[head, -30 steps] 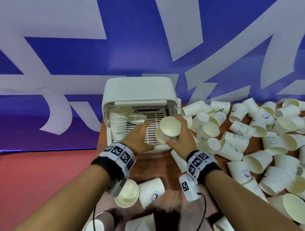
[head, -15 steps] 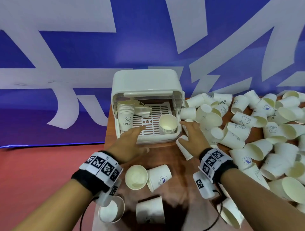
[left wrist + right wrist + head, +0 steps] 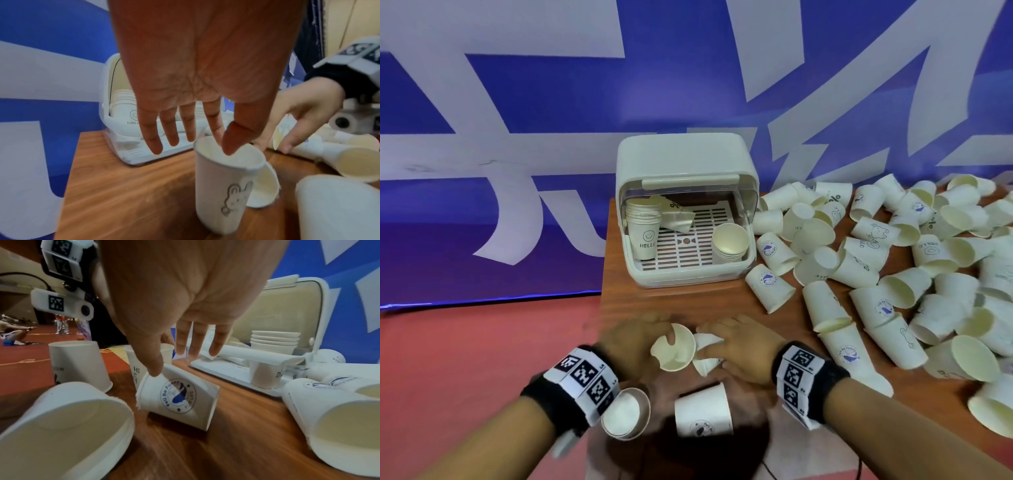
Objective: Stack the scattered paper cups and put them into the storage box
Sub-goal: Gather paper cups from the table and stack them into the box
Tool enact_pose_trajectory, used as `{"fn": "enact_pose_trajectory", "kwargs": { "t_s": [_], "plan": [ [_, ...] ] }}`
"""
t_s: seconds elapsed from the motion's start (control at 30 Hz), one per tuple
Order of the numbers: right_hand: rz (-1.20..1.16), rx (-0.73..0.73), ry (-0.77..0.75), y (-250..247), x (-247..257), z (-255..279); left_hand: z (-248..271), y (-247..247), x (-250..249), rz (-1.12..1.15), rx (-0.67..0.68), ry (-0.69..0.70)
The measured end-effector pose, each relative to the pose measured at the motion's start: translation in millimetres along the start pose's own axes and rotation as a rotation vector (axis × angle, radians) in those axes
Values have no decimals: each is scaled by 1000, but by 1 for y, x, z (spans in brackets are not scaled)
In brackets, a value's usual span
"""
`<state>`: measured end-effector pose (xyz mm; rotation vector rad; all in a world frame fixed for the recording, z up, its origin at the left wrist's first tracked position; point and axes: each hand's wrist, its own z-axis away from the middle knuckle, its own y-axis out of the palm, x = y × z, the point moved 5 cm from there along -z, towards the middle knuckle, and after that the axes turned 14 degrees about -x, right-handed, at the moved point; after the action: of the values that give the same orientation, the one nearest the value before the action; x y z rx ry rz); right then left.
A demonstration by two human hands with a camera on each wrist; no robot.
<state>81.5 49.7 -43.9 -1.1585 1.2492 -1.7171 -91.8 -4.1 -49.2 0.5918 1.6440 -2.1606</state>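
Two hands work near table edge, head view: left hand point(image 3: 635, 346) pinches upright white paper cup point(image 3: 675, 347); white plastic storage box point(image 3: 685, 219) at 12 o'clock.
Left wrist view: thumb inside rim, remaining fingers straight; thin wall crushes easily, so grip lightly at rim.
Right wrist view: right hand point(image 3: 180, 293) thumb presses tipped whale-logo paper cup point(image 3: 177, 396), fingers loosely spread.

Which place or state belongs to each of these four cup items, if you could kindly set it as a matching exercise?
1 HELLO stack
2 short stack
3 rabbit cup
4 whale-logo cup

A on its side, right hand thumb touching
B storage box, left side
C upright on table, left hand pinching rim
D storage box, right side

Pairs: 1-B, 2-D, 3-C, 4-A
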Motion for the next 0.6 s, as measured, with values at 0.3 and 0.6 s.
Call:
{"fn": "enact_pose_trajectory", "kwargs": {
  "t_s": [0.3, 0.6],
  "plan": [
    [77, 61, 122, 17, -8, -3, -6, 5, 4, 62, -21, 43],
    [57, 6, 405, 6, -35, 12, -17, 10, 2, -100, -38, -35]
  ]
}}
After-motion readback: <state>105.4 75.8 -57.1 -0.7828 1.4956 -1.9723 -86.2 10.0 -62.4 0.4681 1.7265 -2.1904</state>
